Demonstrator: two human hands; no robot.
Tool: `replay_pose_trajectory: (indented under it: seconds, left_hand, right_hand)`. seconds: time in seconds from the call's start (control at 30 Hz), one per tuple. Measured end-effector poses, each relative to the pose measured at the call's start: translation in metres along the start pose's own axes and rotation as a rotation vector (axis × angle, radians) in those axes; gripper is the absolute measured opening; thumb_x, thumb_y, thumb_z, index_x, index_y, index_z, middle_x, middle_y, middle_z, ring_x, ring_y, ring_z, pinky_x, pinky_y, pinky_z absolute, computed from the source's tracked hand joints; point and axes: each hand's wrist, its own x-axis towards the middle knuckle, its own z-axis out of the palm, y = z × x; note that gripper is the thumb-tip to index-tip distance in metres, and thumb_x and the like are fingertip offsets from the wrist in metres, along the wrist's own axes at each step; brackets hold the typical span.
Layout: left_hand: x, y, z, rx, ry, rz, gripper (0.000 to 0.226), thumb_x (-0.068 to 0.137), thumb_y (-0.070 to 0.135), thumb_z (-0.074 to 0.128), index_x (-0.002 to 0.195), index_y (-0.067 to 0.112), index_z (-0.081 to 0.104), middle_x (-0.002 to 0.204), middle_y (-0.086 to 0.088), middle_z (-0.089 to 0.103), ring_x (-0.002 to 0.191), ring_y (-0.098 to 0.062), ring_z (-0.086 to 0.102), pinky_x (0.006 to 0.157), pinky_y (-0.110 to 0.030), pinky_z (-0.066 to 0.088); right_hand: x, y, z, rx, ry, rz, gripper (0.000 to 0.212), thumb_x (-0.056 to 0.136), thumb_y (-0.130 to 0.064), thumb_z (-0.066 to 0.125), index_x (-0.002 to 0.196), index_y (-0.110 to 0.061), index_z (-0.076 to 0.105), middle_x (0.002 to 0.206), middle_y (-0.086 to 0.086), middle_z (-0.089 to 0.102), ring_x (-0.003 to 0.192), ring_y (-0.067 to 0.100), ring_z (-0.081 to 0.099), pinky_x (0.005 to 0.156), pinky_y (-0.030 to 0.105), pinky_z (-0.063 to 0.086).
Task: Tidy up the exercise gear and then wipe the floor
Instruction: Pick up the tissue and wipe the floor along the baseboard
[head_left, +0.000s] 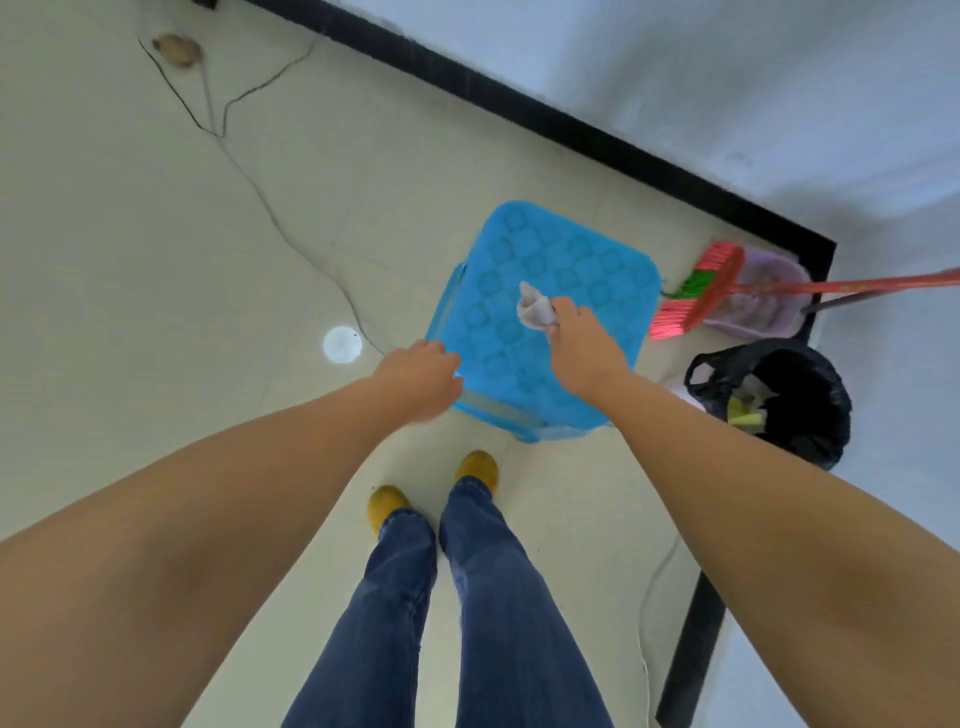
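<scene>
A blue plastic stool (582, 260) stands on the pale tiled floor (156, 234) in front of me. My right hand (584, 343) is above its seat and grips a small grey cloth (535, 306), which sticks out past the fingers. My left hand (421, 379) is at the stool's near left corner, fingers curled under; whether it grips the edge is hidden.
A red broom (701, 291) lies across a lilac dustpan (769, 296) in the corner by the black skirting (571, 124). A bin with a black bag (795, 395) stands right of the stool. Thin cables (270, 208) run across the floor at left. My feet (431, 488) are just behind the stool.
</scene>
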Motion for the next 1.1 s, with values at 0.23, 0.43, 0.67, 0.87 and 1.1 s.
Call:
replay_pose_trajectory:
  seconds: [0.23,0.43,0.67,0.87,1.1]
  left_hand:
    - [-0.155,-0.078,-0.038,-0.226,0.254,-0.385,0.039,0.099,0.032,0.035,0.131,0.014,0.049,0.131,-0.012,0.050,0.122,-0.031,0.047,0.098,-0.040,0.040]
    - [-0.306,-0.096,0.012,-0.500,0.417,-0.862,0.037,0.099,0.031,0.034,0.128,0.014,0.050,0.129,-0.013,0.053,0.117,-0.032,0.050,0.094,-0.041,0.042]
    - [-0.459,-0.025,0.124,-0.789,0.556,-1.264,0.037,0.100,0.034,0.032,0.129,0.018,0.049,0.129,-0.007,0.055,0.117,-0.027,0.051,0.093,-0.038,0.044]
    - [-0.590,0.042,0.253,-1.067,0.615,-1.666,0.037,0.100,0.034,0.033,0.122,0.012,0.054,0.124,-0.016,0.058,0.108,-0.032,0.057,0.088,-0.035,0.045]
    - [-0.700,0.103,0.380,-1.195,0.647,-1.836,0.035,0.101,0.030,0.031,0.117,0.010,0.054,0.118,-0.012,0.062,0.108,-0.031,0.057,0.083,-0.032,0.042]
  right_hand:
    - [-0.040,-0.145,-0.038,-0.074,-0.009,-0.323,0.030,0.101,-0.018,0.033,0.128,-0.011,0.042,0.119,0.018,0.047,0.105,0.037,0.052,0.079,0.041,0.041]
    - [-0.098,-0.257,-0.022,-0.251,-0.135,-0.800,0.031,0.100,-0.020,0.035,0.128,-0.012,0.043,0.119,0.019,0.047,0.105,0.038,0.053,0.082,0.040,0.042]
    - [-0.211,-0.345,0.048,-0.530,-0.266,-1.236,0.030,0.100,-0.017,0.035,0.128,-0.010,0.043,0.120,0.020,0.047,0.106,0.039,0.053,0.079,0.038,0.040]
    - [-0.365,-0.380,0.144,-0.651,-0.433,-1.554,0.031,0.100,-0.021,0.034,0.128,-0.012,0.043,0.124,0.019,0.046,0.112,0.037,0.050,0.084,0.039,0.041]
    - [-0.540,-0.395,0.254,-0.790,-0.506,-1.738,0.033,0.101,-0.022,0.033,0.133,-0.018,0.040,0.129,0.014,0.044,0.117,0.035,0.048,0.087,0.041,0.042]
